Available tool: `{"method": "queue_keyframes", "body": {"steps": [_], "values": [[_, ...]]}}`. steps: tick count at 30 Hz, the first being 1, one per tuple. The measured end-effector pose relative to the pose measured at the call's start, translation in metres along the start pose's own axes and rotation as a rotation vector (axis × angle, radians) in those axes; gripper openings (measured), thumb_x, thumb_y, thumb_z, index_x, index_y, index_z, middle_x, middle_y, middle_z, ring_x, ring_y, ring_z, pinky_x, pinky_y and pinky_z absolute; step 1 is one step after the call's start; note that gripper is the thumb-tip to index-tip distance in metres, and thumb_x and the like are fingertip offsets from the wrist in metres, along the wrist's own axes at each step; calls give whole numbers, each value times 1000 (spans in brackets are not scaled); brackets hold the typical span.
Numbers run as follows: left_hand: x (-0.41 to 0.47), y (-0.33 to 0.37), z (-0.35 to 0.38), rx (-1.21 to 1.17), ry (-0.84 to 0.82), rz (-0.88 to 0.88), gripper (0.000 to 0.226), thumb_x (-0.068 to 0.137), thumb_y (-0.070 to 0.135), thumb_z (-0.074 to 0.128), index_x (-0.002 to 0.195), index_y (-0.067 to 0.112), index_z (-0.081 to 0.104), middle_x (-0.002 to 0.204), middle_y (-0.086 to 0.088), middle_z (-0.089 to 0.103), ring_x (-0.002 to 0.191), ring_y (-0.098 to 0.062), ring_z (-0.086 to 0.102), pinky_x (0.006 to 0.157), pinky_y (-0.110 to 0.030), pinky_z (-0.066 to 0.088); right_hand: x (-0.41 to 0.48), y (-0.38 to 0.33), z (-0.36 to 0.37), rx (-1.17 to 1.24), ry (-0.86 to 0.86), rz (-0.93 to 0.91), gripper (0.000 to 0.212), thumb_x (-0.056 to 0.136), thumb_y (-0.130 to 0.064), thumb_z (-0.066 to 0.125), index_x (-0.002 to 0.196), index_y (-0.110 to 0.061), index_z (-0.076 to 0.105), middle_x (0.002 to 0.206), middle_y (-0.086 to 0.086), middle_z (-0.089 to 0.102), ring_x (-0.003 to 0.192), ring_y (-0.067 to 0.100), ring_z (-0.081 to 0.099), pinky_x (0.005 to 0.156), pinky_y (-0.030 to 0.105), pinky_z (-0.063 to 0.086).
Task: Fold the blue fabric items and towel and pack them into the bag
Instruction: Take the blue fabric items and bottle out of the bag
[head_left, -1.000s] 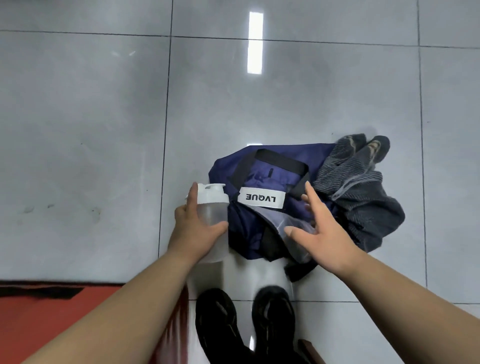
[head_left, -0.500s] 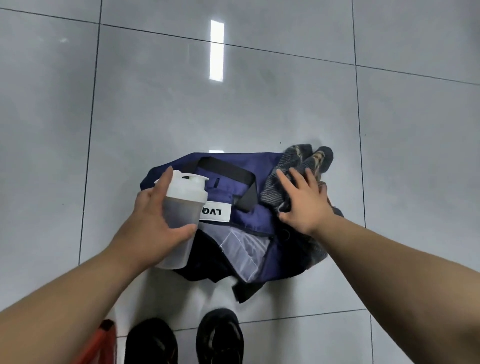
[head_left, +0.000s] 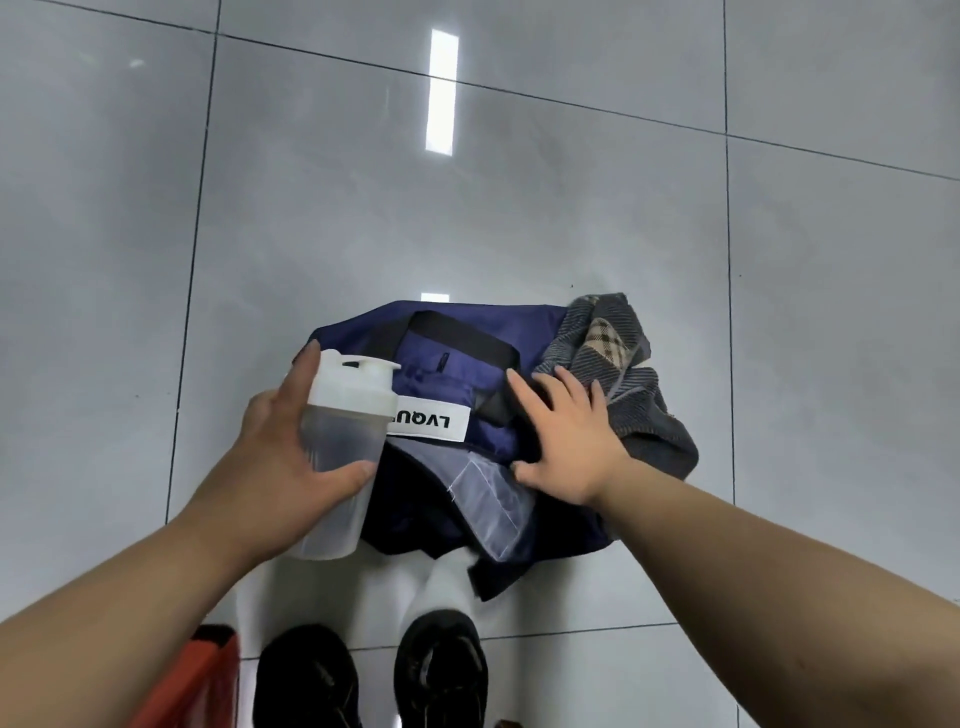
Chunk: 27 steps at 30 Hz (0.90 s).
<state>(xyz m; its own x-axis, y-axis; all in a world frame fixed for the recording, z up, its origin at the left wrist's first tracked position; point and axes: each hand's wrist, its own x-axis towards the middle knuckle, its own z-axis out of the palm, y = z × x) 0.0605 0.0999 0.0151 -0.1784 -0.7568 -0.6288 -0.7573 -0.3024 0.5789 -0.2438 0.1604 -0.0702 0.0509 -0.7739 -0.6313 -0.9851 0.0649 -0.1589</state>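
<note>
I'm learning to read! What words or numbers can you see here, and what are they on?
"LVQU": black letters on the white label of the blue bag, upside down to the camera. The shaker bottle in the left hand hides anything after the U.
The bottle, the towel and the shoes show no readable text.

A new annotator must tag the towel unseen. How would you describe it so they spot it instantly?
On the grey tiled floor lies a navy bag with a white label. The towel is the crumpled heap at the bag's right end, just past the right hand. Unlike the plain navy bag, it is grey-striped with a tan plaid patch.
</note>
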Motion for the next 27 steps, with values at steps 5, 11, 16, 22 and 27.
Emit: {"method": "queue_keyframes", "body": {"steps": [5, 11, 16, 22, 27], "values": [[8, -13, 14, -32, -8, -7, 113, 76, 39, 80, 142, 67, -7, 128, 15, 27, 80, 10, 46, 72, -26, 36, 27, -16, 32, -125, -30, 18, 117, 73, -64, 70, 151, -47, -16, 165, 8, -2, 151, 35, 0, 115, 68, 11], [9, -23, 23, -61, -25, -9, 113, 76, 40, 80, 141, 69, -8, 126, 15, 27, 83, 11, 44, 80, -28, 37, 46, -1, 30, -180, 9, 35, 72, 86, -34, 60, 150, -38, 27, 145, 12, 32, 125, 39, 41, 96, 50, 42], [10, -18, 20, -53, -36, -6, 113, 75, 43, 80, 140, 69, -9, 126, 17, 28, 83, 9, 46, 76, -24, 39, 49, 13, 10, -13, -31, 36, 20, 87, -26, 57, 107, -25, 59, 106, 5, 44, 95, 35, 57, 76, 41, 51], [3, 2, 1, -56, -10, -1, 113, 73, 44, 81, 141, 69, -6, 133, 10, 31, 97, -8, 49, 86, -31, 38, 26, 3, -42, 293, 11, 20, 27, 76, -25, 70, 103, -28, 65, 101, -7, 52, 96, 16, 55, 89, 32, 46], [-30, 33, -31, -52, -22, 13, 112, 74, 44, 80, 143, 66, -5, 132, 10, 33, 101, -9, 46, 86, -30, 37, -28, -19, -111, 432, -20, 41, 23, 72, -19, 73, 92, -29, 68, 91, -13, 58, 82, 8, 58, 79, 22, 46]]}}
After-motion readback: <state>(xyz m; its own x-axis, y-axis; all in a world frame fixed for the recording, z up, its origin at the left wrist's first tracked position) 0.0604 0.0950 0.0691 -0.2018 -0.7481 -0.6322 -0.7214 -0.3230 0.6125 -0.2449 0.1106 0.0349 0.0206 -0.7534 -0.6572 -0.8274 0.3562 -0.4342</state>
